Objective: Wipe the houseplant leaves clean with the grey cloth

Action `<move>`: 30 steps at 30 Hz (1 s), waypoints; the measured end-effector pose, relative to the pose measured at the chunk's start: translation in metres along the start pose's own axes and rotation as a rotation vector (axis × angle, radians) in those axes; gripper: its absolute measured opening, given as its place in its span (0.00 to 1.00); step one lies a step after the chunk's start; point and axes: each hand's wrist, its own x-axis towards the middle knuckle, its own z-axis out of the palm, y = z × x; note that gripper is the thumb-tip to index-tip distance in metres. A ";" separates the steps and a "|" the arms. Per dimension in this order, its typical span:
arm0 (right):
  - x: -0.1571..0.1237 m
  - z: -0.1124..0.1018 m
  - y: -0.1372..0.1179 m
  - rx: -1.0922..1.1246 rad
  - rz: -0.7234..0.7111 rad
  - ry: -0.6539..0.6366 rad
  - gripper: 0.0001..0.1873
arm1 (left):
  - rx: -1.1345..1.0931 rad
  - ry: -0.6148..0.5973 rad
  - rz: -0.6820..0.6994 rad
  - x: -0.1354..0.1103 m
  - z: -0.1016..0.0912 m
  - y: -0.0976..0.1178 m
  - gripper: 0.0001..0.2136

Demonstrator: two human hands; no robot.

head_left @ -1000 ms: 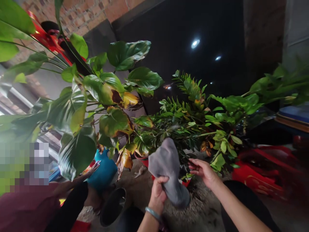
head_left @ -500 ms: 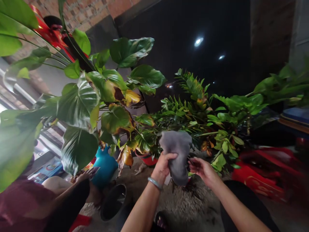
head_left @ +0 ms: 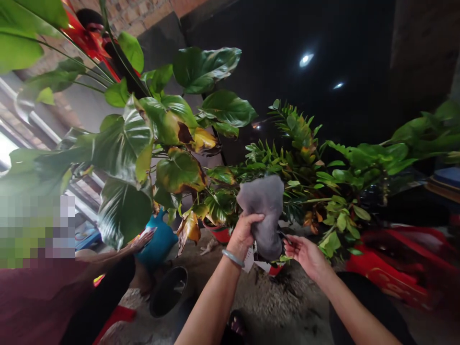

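Through the head camera, I have the left hand (head_left: 246, 235) wrapped firmly, thumb over fingers, around a gray cloth (head_left: 266, 203) raised at center frame. The right hand (head_left: 305, 256), just right of it, bends its fingers toward a thin dark piece (head_left: 282, 235) at the cloth's edge; whether it grips, I cannot tell. Leaves overhang a red pot (head_left: 221, 235) near center. A black bucket (head_left: 155, 299), lower left of center, stands open, a pale streak showing in its dark interior. At right, a red bag (head_left: 391, 282) gapes, its contents too dark to identify.
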 end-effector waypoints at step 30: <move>-0.008 0.006 0.000 -0.043 -0.025 -0.116 0.10 | -0.173 0.338 0.135 -0.026 -0.060 0.034 0.16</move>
